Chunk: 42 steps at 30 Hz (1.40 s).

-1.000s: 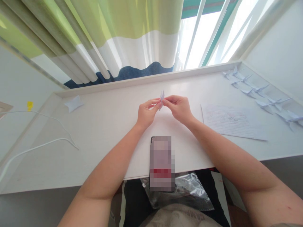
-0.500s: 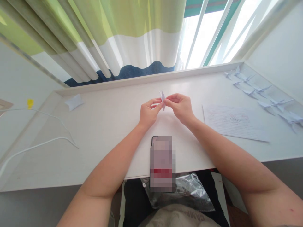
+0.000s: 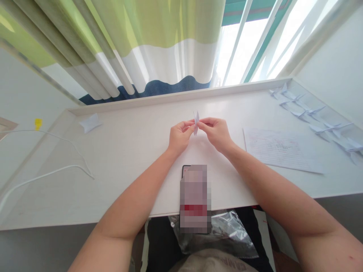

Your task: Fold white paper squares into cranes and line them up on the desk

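Between my two hands, above the middle of the desk, is a small piece of folded white paper (image 3: 196,118), held upright and seen nearly edge-on. My left hand (image 3: 179,136) pinches it from the left with thumb and fingers. From the other side, my right hand (image 3: 216,131) grips it between thumb and forefinger. The paper's points stick out above and below the fingertips; its middle is hidden by them. Below the hands lies a phone (image 3: 195,198), its screen blurred out, reaching over the desk's front edge.
Several folded white paper shapes (image 3: 326,128) line the right side of the white desk (image 3: 127,158). A written sheet (image 3: 280,149) lies beside my right forearm. Another folded paper (image 3: 90,123) sits at the far left, near a white cable (image 3: 56,170). A clear plastic bag (image 3: 232,230) rests on my lap.
Both hands keep hold of the folded paper, which has turned slightly so a bit more of its face shows. The whole view has shifted slightly; the other things lie as before.
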### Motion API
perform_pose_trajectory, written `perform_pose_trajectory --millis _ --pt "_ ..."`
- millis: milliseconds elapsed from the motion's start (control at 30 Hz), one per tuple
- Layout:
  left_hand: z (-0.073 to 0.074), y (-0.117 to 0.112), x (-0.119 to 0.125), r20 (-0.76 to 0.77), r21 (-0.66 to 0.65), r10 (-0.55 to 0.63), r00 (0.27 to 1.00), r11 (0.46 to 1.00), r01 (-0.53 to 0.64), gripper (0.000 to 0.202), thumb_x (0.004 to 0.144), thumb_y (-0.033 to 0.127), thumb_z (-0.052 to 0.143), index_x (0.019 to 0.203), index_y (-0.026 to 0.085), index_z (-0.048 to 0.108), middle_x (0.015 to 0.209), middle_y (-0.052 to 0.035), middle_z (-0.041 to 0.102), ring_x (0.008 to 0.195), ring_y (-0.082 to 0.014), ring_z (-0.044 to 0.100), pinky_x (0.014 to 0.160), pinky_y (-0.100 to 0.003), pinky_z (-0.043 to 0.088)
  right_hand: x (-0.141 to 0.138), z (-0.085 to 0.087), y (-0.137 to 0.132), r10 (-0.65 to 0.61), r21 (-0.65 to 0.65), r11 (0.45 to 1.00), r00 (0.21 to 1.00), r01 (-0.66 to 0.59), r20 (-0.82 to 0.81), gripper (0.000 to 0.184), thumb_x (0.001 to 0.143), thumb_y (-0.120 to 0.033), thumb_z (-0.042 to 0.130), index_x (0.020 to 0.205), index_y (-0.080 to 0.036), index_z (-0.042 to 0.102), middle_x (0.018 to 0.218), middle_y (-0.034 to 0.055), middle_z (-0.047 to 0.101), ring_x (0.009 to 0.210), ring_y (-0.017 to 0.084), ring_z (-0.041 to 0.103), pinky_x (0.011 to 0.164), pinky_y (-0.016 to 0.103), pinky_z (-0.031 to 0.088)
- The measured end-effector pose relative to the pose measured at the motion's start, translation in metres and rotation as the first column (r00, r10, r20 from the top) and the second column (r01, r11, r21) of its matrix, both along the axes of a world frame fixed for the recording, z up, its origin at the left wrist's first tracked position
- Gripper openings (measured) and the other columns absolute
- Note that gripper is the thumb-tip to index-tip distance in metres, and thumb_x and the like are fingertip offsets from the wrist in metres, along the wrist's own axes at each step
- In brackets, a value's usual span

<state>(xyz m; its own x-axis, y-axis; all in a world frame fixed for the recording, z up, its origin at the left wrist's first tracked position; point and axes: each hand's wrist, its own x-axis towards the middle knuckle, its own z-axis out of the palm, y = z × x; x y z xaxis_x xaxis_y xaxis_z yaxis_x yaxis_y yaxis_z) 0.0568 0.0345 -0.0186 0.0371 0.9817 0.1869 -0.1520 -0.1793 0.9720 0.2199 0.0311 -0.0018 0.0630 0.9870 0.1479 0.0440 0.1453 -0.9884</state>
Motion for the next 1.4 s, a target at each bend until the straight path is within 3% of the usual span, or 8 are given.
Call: perform_pose_trajectory --millis 133,267,467,600,767,900,1100,1400 --pt "-0.002 -0.001 0.002 -0.057 0.026 0.029 0.998 0.999 -0.027 0.024 0.088 0.041 0.093 0.095 0.020 0.084 0.126 -0.0144 0.087 0.125 -0.0309 0.081 0.121 -0.054 0.058 -0.001 0.005 -0.003 -0.018 0.063 0.998 0.997 0.014 0.075 0.032 0.082 -0.054 0.093 0.084 -0.023 0.085 0.092 0.0082 0.087 0.094 0.028 0.083 0.096 0.048 0.066" --pt "0.000 -0.004 0.002 -0.110 0.090 0.050 0.993 0.995 -0.040 0.018 0.092 0.038 0.089 0.097 0.021 0.084 0.125 -0.0132 0.087 0.122 -0.0298 0.082 0.119 -0.053 0.060 -0.001 0.013 -0.007 -0.041 0.108 0.994 0.991 0.027 0.131 0.032 0.083 -0.053 0.092 0.081 -0.023 0.084 0.092 0.0088 0.087 0.094 0.028 0.083 0.094 0.048 0.068" --pt "0.006 -0.005 0.002 -0.112 0.165 0.074 0.991 0.985 -0.055 0.022 0.093 0.043 0.088 0.096 0.022 0.083 0.120 -0.0108 0.087 0.116 -0.0274 0.082 0.112 -0.049 0.063 0.001 0.013 -0.006 -0.046 0.129 0.991 0.995 0.034 0.092 0.031 0.082 -0.053 0.094 0.083 -0.024 0.084 0.088 0.0070 0.085 0.088 0.027 0.082 0.087 0.047 0.068" --pt "0.007 -0.005 0.002 -0.057 0.117 0.027 0.998 0.993 -0.020 0.030 0.091 0.049 0.091 0.095 0.021 0.080 0.130 -0.0134 0.085 0.126 -0.0306 0.080 0.117 -0.053 0.061 0.002 0.011 -0.005 -0.009 0.130 0.991 0.999 0.004 0.042 0.034 0.080 -0.057 0.096 0.083 -0.026 0.081 0.087 0.0052 0.084 0.088 0.027 0.081 0.086 0.048 0.069" --pt "0.009 -0.009 0.003 -0.082 0.125 0.027 0.996 0.992 -0.016 0.031 0.092 0.051 0.091 0.096 0.022 0.080 0.125 -0.0132 0.087 0.130 -0.0317 0.079 0.121 -0.054 0.057 -0.002 0.015 -0.009 -0.104 0.164 0.982 0.994 0.098 0.027 0.042 0.077 -0.059 0.099 0.079 -0.026 0.074 0.085 0.0044 0.080 0.087 0.026 0.078 0.087 0.048 0.067" --pt "0.010 -0.011 0.004 -0.101 0.157 0.053 0.993 0.987 -0.037 0.026 0.095 0.048 0.088 0.097 0.023 0.081 0.125 -0.0112 0.086 0.122 -0.0286 0.081 0.116 -0.052 0.061 -0.004 0.018 -0.013 -0.148 0.187 0.973 0.987 0.135 0.058 0.042 0.079 -0.057 0.097 0.076 -0.027 0.069 0.081 0.0030 0.077 0.082 0.025 0.076 0.085 0.049 0.065" --pt "0.010 -0.009 0.003 -0.120 0.215 0.125 0.985 0.972 -0.097 0.021 0.093 0.043 0.088 0.093 0.023 0.081 0.117 -0.0087 0.083 0.113 -0.0243 0.078 0.100 -0.042 0.066 -0.004 0.017 -0.012 -0.099 0.209 0.974 0.994 0.087 0.052 0.037 0.081 -0.056 0.094 0.080 -0.027 0.071 0.083 0.0020 0.078 0.084 0.024 0.077 0.087 0.047 0.067" --pt "0.011 -0.007 0.002 -0.072 0.143 0.120 0.990 0.984 -0.109 0.022 0.088 0.041 0.090 0.092 0.021 0.082 0.112 -0.0091 0.085 0.100 -0.0218 0.079 0.092 -0.038 0.064 -0.002 0.013 -0.007 0.000 0.182 0.983 1.000 -0.003 0.018 0.044 0.079 -0.064 0.096 0.081 -0.027 0.074 0.084 0.0036 0.079 0.088 0.026 0.079 0.090 0.050 0.067"
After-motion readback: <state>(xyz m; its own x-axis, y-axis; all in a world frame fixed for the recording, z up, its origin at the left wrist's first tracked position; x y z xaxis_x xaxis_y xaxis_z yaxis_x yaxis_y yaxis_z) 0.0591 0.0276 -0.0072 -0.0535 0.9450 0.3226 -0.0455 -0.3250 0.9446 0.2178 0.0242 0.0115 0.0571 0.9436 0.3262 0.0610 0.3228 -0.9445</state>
